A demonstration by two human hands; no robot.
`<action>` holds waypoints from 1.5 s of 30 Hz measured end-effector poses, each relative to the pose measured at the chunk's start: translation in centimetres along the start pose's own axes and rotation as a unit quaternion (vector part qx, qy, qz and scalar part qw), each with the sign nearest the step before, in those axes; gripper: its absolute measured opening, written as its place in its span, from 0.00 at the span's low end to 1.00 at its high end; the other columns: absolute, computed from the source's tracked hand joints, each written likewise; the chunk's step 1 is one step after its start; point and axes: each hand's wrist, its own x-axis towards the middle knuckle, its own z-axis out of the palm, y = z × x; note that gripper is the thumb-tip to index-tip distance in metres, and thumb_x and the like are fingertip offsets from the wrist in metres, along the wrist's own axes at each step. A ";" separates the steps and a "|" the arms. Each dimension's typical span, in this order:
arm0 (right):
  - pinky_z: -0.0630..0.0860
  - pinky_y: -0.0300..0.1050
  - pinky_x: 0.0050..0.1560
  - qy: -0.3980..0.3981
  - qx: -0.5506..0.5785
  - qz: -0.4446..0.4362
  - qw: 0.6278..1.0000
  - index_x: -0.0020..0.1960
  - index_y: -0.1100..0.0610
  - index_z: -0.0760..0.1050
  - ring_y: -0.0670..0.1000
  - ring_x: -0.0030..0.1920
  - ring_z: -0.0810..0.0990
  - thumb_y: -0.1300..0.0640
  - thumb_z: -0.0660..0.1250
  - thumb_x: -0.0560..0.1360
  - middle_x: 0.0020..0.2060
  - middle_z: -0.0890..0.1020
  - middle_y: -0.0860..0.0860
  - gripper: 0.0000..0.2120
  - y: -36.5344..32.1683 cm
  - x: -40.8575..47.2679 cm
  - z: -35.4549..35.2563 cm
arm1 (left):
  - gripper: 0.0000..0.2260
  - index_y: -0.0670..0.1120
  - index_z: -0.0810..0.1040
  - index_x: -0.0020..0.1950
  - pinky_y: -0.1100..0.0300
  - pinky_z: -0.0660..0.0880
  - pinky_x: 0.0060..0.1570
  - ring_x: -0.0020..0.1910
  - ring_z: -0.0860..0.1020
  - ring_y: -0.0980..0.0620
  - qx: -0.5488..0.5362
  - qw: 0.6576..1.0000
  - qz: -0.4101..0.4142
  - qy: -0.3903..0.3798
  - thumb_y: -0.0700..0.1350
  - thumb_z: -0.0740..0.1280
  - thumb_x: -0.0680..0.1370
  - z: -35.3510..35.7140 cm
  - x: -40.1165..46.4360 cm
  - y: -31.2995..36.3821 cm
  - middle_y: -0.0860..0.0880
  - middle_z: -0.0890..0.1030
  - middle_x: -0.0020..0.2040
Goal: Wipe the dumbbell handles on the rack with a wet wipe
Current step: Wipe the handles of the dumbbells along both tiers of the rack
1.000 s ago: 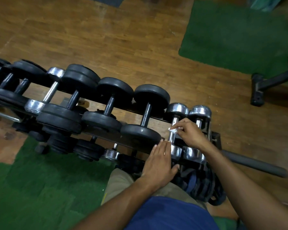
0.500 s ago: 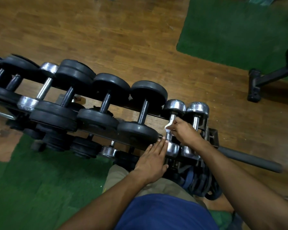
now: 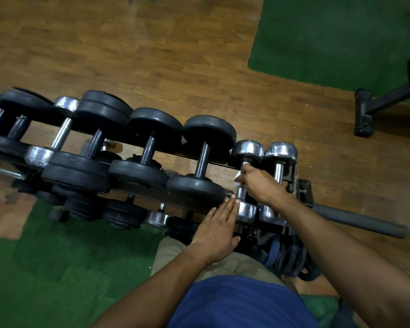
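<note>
Right hand (image 3: 258, 183) slid up the chrome handle (image 3: 241, 192), fingers gripping wipe (image 3: 237, 177); left hand (image 3: 217, 229) flat.

The right hand (image 3: 258, 183) covers the middle of the chrome dumbbell's handle (image 3: 241, 192), and only a small white corner of the wet wipe (image 3: 237, 177) shows beside its fingers. The left hand (image 3: 217, 229) hides part of the rack's front rail (image 3: 152, 194). The row of black dumbbells (image 3: 0, 129) runs off the left edge. The lower tier (image 3: 85, 207) sits in shadow, its weights hard to tell apart.
</note>
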 end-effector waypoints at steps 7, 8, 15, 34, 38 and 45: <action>0.71 0.47 0.39 0.074 0.056 0.072 0.993 0.51 0.50 0.75 0.51 0.43 0.80 0.50 0.63 0.80 0.44 0.81 0.49 0.05 1.1 1.1 -0.1 | 0.45 0.48 0.32 0.83 0.51 0.43 0.81 0.81 0.34 0.55 0.013 1.000 0.000 -0.023 0.57 0.63 0.82 -0.1 0.1 0.0 0.51 0.30 0.82; 0.72 0.46 0.41 0.084 0.052 0.080 0.992 0.53 0.49 0.75 0.51 0.44 0.79 0.49 0.61 0.81 0.46 0.80 0.48 0.06 1.1 1.2 0.1 | 0.45 0.48 0.32 0.83 0.51 0.43 0.81 0.81 0.34 0.55 0.012 1.000 0.000 -0.025 0.57 0.63 0.82 -0.2 0.1 0.0 0.51 0.30 0.82; 0.80 0.49 0.47 0.169 0.104 0.197 0.960 0.57 0.62 0.81 0.57 0.46 0.81 0.63 0.62 0.80 0.50 0.79 0.57 0.11 -0.1 0.8 2.3 | 0.45 0.47 0.34 0.83 0.51 0.43 0.81 0.82 0.36 0.54 -0.003 0.999 -0.007 -0.037 0.57 0.64 0.81 -0.6 0.5 0.2 0.50 0.32 0.83; 0.84 0.53 0.47 -0.032 0.478 0.379 0.792 0.44 0.65 0.73 0.53 0.33 0.84 0.72 0.59 0.77 0.39 0.79 0.59 0.07 0.5 0.8 1.6 | 0.47 0.48 0.33 0.83 0.51 0.45 0.81 0.82 0.37 0.53 -0.009 0.999 -0.005 -0.034 0.57 0.66 0.80 -0.6 0.6 0.3 0.50 0.32 0.83; 0.82 0.48 0.44 -0.091 0.494 0.381 0.776 0.49 0.67 0.72 0.50 0.30 0.80 0.71 0.53 0.81 0.37 0.78 0.59 0.09 -0.3 0.4 1.2 | 0.47 0.48 0.33 0.83 0.50 0.45 0.82 0.82 0.37 0.53 -0.008 0.999 -0.007 -0.034 0.57 0.66 0.80 -0.6 0.6 0.3 0.49 0.33 0.83; 0.71 0.35 0.20 -0.173 0.404 0.369 0.819 0.50 0.66 0.73 0.45 0.21 0.75 0.69 0.50 0.82 0.33 0.78 0.56 0.13 -0.9 0.7 -0.1 | 0.46 0.47 0.34 0.83 0.50 0.44 0.81 0.82 0.37 0.53 -0.007 1.000 -0.008 -0.029 0.57 0.66 0.81 -0.5 0.5 0.3 0.49 0.33 0.83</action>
